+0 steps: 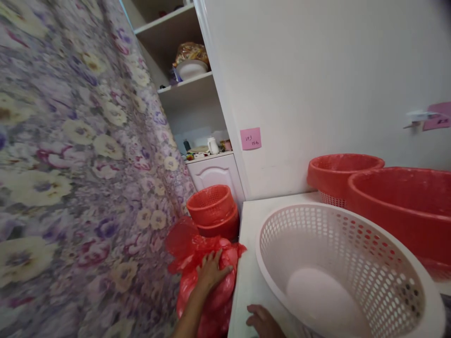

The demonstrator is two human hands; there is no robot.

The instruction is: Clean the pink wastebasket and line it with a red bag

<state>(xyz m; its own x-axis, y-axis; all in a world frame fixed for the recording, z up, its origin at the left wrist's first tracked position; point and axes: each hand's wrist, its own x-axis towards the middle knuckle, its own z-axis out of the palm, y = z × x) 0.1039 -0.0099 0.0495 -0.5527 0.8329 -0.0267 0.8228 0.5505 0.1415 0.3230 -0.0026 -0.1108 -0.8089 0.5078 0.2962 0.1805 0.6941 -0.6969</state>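
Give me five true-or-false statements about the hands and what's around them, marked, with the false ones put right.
1. The left hand touches the red plastic bag. True.
2. The right hand is inside the pale basket. False: the right hand is outside the pale basket.
3. A pink note is stuck on the wall above the basket. True.
4. The curtain is plain white. False: the curtain has a flower pattern.
5. Stacked red baskets stand beyond the bag. True.

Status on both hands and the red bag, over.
Left hand spread on red bag. Right hand near white tabletop, partly out of frame. Stacked red baskets behind bag.
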